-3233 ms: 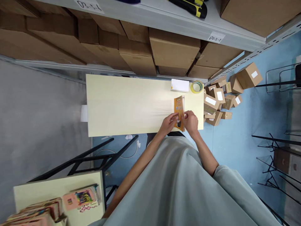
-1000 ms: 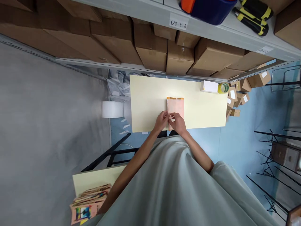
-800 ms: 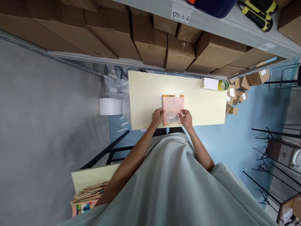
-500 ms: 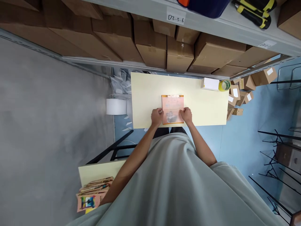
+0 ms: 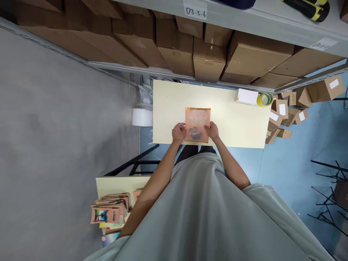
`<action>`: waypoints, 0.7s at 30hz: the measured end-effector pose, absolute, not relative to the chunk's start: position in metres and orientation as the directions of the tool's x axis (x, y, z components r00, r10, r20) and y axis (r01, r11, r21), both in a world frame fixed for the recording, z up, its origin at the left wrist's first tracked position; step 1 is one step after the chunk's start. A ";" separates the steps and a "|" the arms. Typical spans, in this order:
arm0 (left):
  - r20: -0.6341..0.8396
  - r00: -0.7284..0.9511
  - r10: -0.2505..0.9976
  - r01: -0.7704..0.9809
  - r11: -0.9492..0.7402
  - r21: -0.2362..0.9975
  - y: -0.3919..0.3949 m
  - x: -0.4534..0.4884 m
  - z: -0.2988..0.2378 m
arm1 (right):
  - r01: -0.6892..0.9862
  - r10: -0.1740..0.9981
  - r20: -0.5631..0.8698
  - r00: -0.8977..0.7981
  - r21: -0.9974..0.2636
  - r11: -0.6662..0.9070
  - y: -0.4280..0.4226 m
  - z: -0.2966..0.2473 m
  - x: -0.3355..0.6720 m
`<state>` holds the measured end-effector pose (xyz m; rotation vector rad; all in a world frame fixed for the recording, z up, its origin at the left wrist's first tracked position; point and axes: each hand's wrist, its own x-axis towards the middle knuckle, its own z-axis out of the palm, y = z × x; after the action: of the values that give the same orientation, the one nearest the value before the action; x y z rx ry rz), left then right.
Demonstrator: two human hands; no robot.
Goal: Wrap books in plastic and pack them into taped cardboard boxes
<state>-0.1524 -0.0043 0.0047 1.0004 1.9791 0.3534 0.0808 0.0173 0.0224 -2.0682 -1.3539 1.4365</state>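
Observation:
A thin orange-pink book (image 5: pixel 197 123) with a dark printed shape low on its cover is held just above the front part of the pale yellow table (image 5: pixel 239 127). My left hand (image 5: pixel 178 132) grips its left edge, fingers curled. On the opposite side my right hand (image 5: pixel 211 131) pinches the lower right edge, its thumb lying over the cover. Whether the book touches the table I cannot tell.
At the table's back right stand a white box (image 5: pixel 246 96) and a roll of tape (image 5: pixel 265 99). Shelving with cardboard boxes (image 5: pixel 209 61) overhangs the back. Small cartons (image 5: pixel 282 108) lie right. A white roll (image 5: pixel 142 117) stands left; stacked books (image 5: pixel 108 210) lie on another table lower left.
The camera view has shifted slightly. Glare on the book's cover has lessened, so its dark print shows more clearly. Both hands keep their hold on its edges.

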 end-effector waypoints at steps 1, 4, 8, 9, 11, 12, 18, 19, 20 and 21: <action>-0.570 -0.310 0.761 0.523 0.637 0.566 -0.006 -0.150 0.006 | 0.524 0.813 -0.580 0.056 -0.676 -0.518 0.015 0.023 0.081; -0.565 -0.315 0.762 0.541 0.634 0.553 -0.013 -0.141 0.012 | 0.493 0.812 -0.582 0.049 -0.692 -0.526 0.007 0.030 0.090; -0.579 -0.226 0.783 0.542 0.595 0.594 -0.020 -0.122 0.022 | 0.354 0.819 -0.571 0.049 -0.757 -0.549 -0.007 0.045 0.125; -0.581 -0.184 0.793 0.542 0.575 0.613 -0.021 -0.114 0.025 | 0.315 0.816 -0.576 0.057 -0.765 -0.562 -0.011 0.049 0.139; -0.571 -0.088 0.816 0.541 0.520 0.661 -0.021 -0.095 0.031 | 0.270 0.808 -0.583 0.085 -0.767 -0.581 -0.016 0.058 0.168; -0.559 -0.039 0.828 0.537 0.489 0.687 -0.021 -0.084 0.033 | 0.266 0.806 -0.583 0.101 -0.765 -0.587 -0.018 0.063 0.183; -0.572 0.191 0.798 0.605 0.363 0.709 -0.018 -0.021 0.033 | 0.457 0.781 -0.576 0.240 -0.643 -0.614 -0.008 0.080 0.233; -0.577 0.211 0.789 0.618 0.349 0.704 -0.018 -0.015 0.032 | 0.520 0.774 -0.571 0.273 -0.589 -0.618 -0.006 0.082 0.232; -0.577 0.228 0.785 0.627 0.335 0.703 -0.018 -0.010 0.031 | 0.579 0.771 -0.563 0.298 -0.536 -0.615 -0.004 0.085 0.229; -0.573 0.243 0.783 0.633 0.320 0.705 -0.018 -0.008 0.030 | 0.628 0.773 -0.551 0.313 -0.491 -0.604 -0.002 0.089 0.225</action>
<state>-0.0081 -0.0175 0.0301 1.3785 1.4564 0.1668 0.2248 -0.0022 0.0892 -2.3897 -1.2927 1.1655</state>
